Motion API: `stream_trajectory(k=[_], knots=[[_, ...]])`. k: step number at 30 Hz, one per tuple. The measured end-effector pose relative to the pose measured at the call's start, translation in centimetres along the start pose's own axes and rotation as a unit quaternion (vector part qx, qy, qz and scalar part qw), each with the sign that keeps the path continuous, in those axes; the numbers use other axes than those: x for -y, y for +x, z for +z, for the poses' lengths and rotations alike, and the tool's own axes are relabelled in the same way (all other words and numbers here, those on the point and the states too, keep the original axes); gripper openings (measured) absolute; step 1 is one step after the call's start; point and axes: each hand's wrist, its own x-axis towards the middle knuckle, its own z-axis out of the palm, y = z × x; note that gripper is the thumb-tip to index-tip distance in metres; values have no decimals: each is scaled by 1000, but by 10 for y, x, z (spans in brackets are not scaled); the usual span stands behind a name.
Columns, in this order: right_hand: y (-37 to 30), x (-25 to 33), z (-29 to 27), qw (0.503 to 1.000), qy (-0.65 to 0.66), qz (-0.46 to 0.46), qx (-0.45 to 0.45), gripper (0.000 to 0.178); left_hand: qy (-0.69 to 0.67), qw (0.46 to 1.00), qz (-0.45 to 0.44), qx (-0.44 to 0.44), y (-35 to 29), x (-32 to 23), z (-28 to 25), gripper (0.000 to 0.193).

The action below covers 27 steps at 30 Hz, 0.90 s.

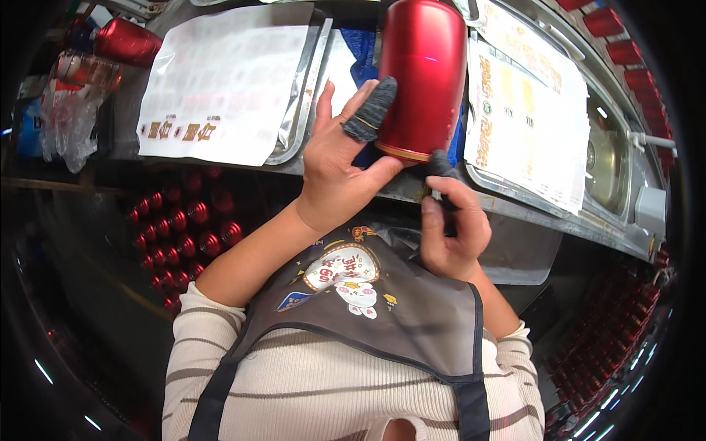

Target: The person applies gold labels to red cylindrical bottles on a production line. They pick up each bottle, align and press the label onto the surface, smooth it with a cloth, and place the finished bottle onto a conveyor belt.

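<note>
Red canister [423,73] between our two hands

Nearest us is our dark apron [434,323], worn over a striped sweater [331,375]. Our right hand [463,235] comes next, thumb and fingers curled close together by the canister's lower rim; we cannot tell whether they pinch anything. Our left hand [327,162] is spread open, one finger in a grey cover [371,110] against the canister's left side. We have the canister in front of us over a blue cloth [359,55], between a left sheet [220,59] and a right sheet [529,140], both printed. Farther off, at upper left, we see another red container [129,42].
</note>
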Motion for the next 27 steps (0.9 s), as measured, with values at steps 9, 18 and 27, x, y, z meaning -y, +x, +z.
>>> stream_trajectory(k=[9,18,27], knots=[[10,1,-6,983,-115,-130,51,36,57,993,83,-61,5,-4,6,65],[62,31,-15,854,-334,-281,285,31,74,995,49,-52,-1,2,3,83],[74,33,19,788,-379,-269,403,29,154,987,-18,-34,-56,27,7,41]])
